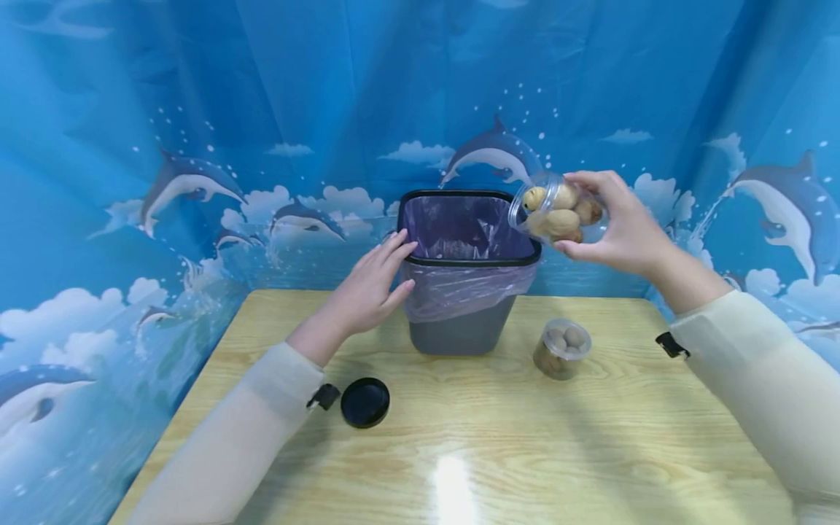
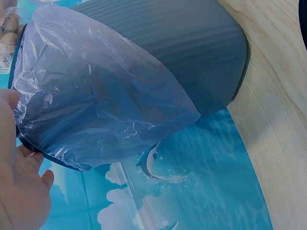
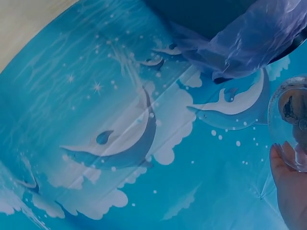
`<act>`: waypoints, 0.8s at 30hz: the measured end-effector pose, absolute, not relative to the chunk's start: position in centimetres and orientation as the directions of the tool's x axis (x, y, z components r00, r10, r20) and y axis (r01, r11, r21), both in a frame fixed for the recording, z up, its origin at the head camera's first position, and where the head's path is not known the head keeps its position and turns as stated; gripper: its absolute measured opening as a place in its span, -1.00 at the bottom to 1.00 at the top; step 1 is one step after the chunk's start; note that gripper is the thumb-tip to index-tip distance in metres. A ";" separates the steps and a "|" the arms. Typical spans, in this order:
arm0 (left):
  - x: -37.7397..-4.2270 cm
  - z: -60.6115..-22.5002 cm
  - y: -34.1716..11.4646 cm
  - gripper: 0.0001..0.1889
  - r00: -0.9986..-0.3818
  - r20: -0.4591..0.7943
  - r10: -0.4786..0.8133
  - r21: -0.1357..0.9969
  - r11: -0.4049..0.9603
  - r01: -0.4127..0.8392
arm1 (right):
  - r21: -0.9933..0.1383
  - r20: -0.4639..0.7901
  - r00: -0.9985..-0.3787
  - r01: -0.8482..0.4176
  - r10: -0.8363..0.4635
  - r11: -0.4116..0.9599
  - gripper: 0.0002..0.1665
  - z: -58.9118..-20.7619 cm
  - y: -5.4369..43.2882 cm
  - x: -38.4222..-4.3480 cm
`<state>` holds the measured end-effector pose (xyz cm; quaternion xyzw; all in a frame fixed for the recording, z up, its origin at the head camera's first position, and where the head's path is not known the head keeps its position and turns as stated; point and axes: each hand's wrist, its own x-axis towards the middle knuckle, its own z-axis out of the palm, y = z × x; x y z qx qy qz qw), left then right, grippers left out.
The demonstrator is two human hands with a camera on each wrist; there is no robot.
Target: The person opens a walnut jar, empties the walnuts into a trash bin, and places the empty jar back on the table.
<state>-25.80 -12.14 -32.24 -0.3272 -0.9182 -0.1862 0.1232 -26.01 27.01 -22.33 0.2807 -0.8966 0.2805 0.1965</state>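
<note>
A grey waste bin (image 1: pixel 453 339), lined with a thin purple plastic bag (image 1: pixel 469 284), stands upright at the back of the table. My left hand (image 1: pixel 374 284) rests its mostly straight fingers against the bin's black rim at the left. In my right hand (image 1: pixel 620 226) I grip a clear plastic jar (image 1: pixel 558 208), tilted on its side with its mouth toward the bin's right rim. Several rounded tan-brown pieces (image 1: pixel 562 220) are inside the jar; their kind is unclear. In the right wrist view, only part of the jar (image 3: pixel 280 129) shows at the edge.
A second clear tub (image 1: pixel 562 350) with similar brown pieces stands on the wooden table (image 1: pixel 485 423), right of the bin. A round black lid (image 1: pixel 364 402) lies at the front left. Blue dolphin-print curtains (image 1: pixel 315 95) hang behind and at the sides.
</note>
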 end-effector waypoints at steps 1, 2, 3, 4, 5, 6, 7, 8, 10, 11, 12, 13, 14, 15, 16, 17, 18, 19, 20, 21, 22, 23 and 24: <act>-25.8 -32.2 -12.1 -0.33 -0.758 0.346 0.553 0.264 0.718 0.644 | -0.390 0.499 -0.769 -0.611 -0.399 0.689 0.09 -22.2 27.0 -26.2; -25.8 -32.2 -12.1 -0.33 -0.759 0.346 0.552 0.265 0.718 0.643 | -0.386 0.487 -0.774 -0.606 -0.404 0.696 0.09 -22.0 27.0 -26.3; -25.7 -32.2 -12.1 -0.33 -0.760 0.345 0.550 0.266 0.719 0.641 | -0.378 0.477 -0.776 -0.605 -0.412 0.701 0.08 -21.9 27.0 -26.5; -25.7 -32.2 -12.1 -0.33 -0.762 0.344 0.549 0.266 0.721 0.640 | -0.366 0.469 -0.777 -0.603 -0.420 0.709 0.07 -21.8 27.0 -26.7; -25.7 -32.2 -12.1 -0.33 -0.762 0.345 0.548 0.267 0.721 0.639 | -0.351 0.460 -0.779 -0.601 -0.426 0.718 0.07 -21.8 27.0 -26.8; -25.7 -32.2 -12.1 -0.33 -0.763 0.345 0.547 0.267 0.722 0.638 | -0.338 0.451 -0.779 -0.600 -0.435 0.725 0.07 -21.7 27.0 -26.9; -25.7 -32.2 -12.0 -0.33 -0.763 0.345 0.547 0.268 0.722 0.638 | -0.323 0.443 -0.778 -0.601 -0.444 0.731 0.06 -21.7 27.0 -27.1; -25.8 -32.2 -12.0 -0.33 -0.763 0.345 0.546 0.268 0.722 0.638 | -0.311 0.436 -0.777 -0.603 -0.454 0.734 0.06 -21.7 27.0 -27.2; -25.8 -32.3 -12.0 -0.33 -0.763 0.345 0.547 0.268 0.721 0.638 | -0.290 0.419 -0.775 -0.608 -0.473 0.739 0.05 -21.7 27.0 -27.4; -25.8 -32.3 -11.9 -0.33 -0.763 0.344 0.547 0.267 0.722 0.639 | -0.281 0.408 -0.775 -0.609 -0.482 0.741 0.05 -21.7 26.9 -27.5; -25.8 -32.3 -11.9 -0.33 -0.763 0.344 0.548 0.268 0.721 0.639 | -0.274 0.399 -0.775 -0.612 -0.491 0.742 0.05 -21.8 26.9 -27.6; -25.7 -32.3 -11.9 -0.33 -0.763 0.344 0.547 0.270 0.721 0.639 | -0.266 0.392 -0.774 -0.612 -0.497 0.744 0.05 -21.8 26.9 -27.7; -25.7 -32.4 -11.9 -0.33 -0.764 0.344 0.547 0.271 0.721 0.638 | -0.262 0.386 -0.775 -0.613 -0.501 0.746 0.05 -21.8 26.8 -27.8; -25.7 -32.4 -11.9 -0.33 -0.764 0.343 0.547 0.272 0.721 0.638 | -0.256 0.380 -0.775 -0.613 -0.505 0.748 0.05 -21.9 26.8 -27.8; -25.7 -32.4 -11.9 -0.33 -0.765 0.342 0.546 0.272 0.722 0.636 | -0.248 0.376 -0.773 -0.615 -0.511 0.749 0.04 -21.9 26.7 -27.9; -25.6 -32.4 -11.9 -0.33 -0.766 0.342 0.544 0.274 0.722 0.635 | -0.240 0.371 -0.772 -0.617 -0.516 0.750 0.04 -21.9 26.7 -28.0; -25.6 -32.4 -11.9 -0.33 -0.767 0.342 0.543 0.274 0.723 0.634 | -0.232 0.367 -0.771 -0.618 -0.521 0.751 0.04 -21.9 26.6 -28.1; -25.6 -32.4 -11.9 -0.33 -0.768 0.341 0.542 0.275 0.723 0.633 | -0.224 0.364 -0.769 -0.621 -0.526 0.752 0.03 -21.8 26.5 -28.1; -25.6 -32.4 -11.9 -0.33 -0.768 0.342 0.541 0.277 0.724 0.632 | -0.214 0.360 -0.767 -0.623 -0.532 0.753 0.03 -21.8 26.5 -28.2; -25.7 -32.4 -11.9 -0.33 -0.769 0.343 0.540 0.276 0.724 0.632 | -0.204 0.356 -0.765 -0.624 -0.537 0.754 0.03 -21.8 26.4 -28.2; -25.7 -32.4 -11.9 -0.33 -0.769 0.343 0.539 0.276 0.725 0.631 | -0.193 0.353 -0.763 -0.626 -0.542 0.756 0.03 -21.7 26.3 -28.3; -25.7 -32.4 -11.9 -0.33 -0.768 0.345 0.540 0.276 0.723 0.633 | -0.185 0.349 -0.763 -0.626 -0.544 0.758 0.04 -21.7 26.2 -28.3; -25.7 -32.4 -11.9 -0.33 -0.767 0.346 0.540 0.276 0.723 0.633 | -0.178 0.348 -0.762 -0.625 -0.546 0.760 0.04 -21.6 26.2 -28.3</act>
